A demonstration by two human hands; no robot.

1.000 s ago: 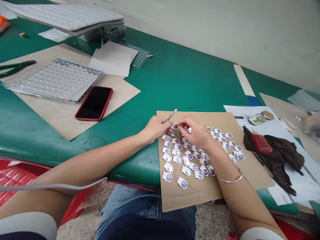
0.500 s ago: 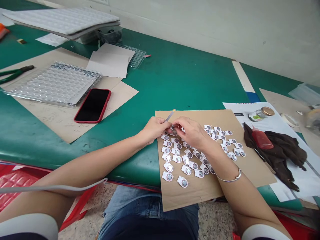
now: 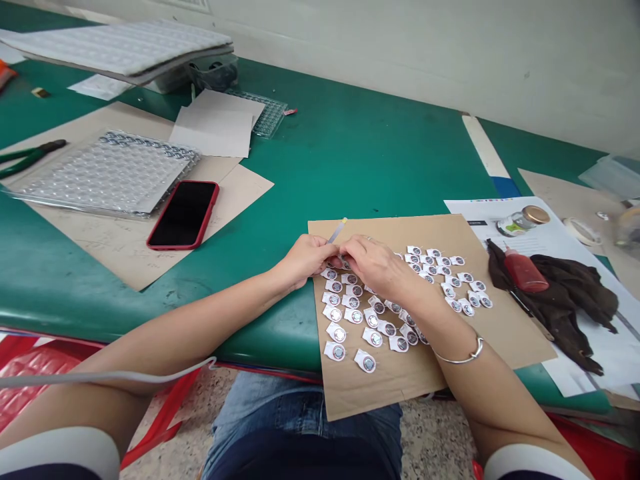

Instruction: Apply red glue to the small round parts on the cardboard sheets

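Observation:
My left hand point(image 3: 309, 259) is closed around a thin translucent stick point(image 3: 337, 231) with a yellow tip, which points up and away. Right beside it, my right hand point(image 3: 373, 264) has its fingers pinched together near the left fingertips; what lies between them is too small and hidden to name. Both hands are over a brown cardboard sheet point(image 3: 390, 393). Several white tags with round metallic pieces, one of them a front tag point(image 3: 366, 361), lie in loose rows on the cardboard, some hidden under my right hand and forearm.
To the left are a red-edged phone point(image 3: 184, 215), a clear bubbled tray point(image 3: 110, 175) and green-handled pliers point(image 3: 33, 157). A dark cloth point(image 3: 565, 293), a red bottle point(image 3: 526, 272) and a glass jar point(image 3: 523, 221) sit at the right. A quilted white board point(image 3: 125, 47) stands back left.
My right hand has shifted slightly, its fingers drawn closer together against the left fingertips. A small round piece visible between the hands before is now mostly covered. The view has moved slightly.

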